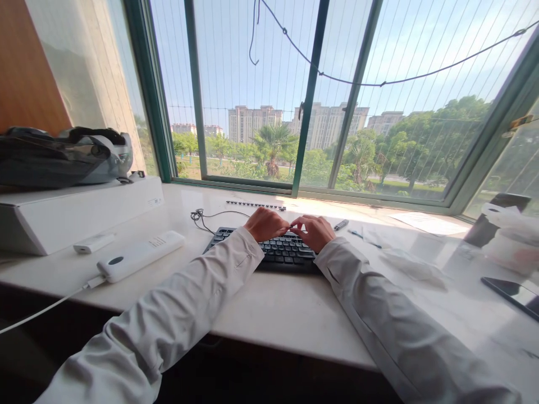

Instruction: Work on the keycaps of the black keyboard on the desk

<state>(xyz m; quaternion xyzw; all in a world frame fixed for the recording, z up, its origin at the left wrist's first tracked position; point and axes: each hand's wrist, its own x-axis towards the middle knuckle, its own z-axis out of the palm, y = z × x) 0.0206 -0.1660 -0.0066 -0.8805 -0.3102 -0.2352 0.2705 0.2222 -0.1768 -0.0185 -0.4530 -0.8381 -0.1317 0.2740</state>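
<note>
A black keyboard [286,251] lies on the white counter, partly hidden under my hands and sleeves. Over its back edge, my left hand [267,223] is closed, fingertips drawn together. My right hand [315,231] meets it there in a pinch, thumb and fingertips close to the left ones. Something tiny and dark shows between the fingertips, too small to name. Behind the keyboard runs a row of small black pieces [256,205] that look like keycaps. A thin black cable [201,215] is bunched at the keyboard's back left.
A small grey tool [341,225] and a thin dark stick [364,239] lie right of my hands, near a clear plastic bag [416,269]. At left are a white power strip [143,255] and a white box [84,210]. A phone [511,294] rests far right.
</note>
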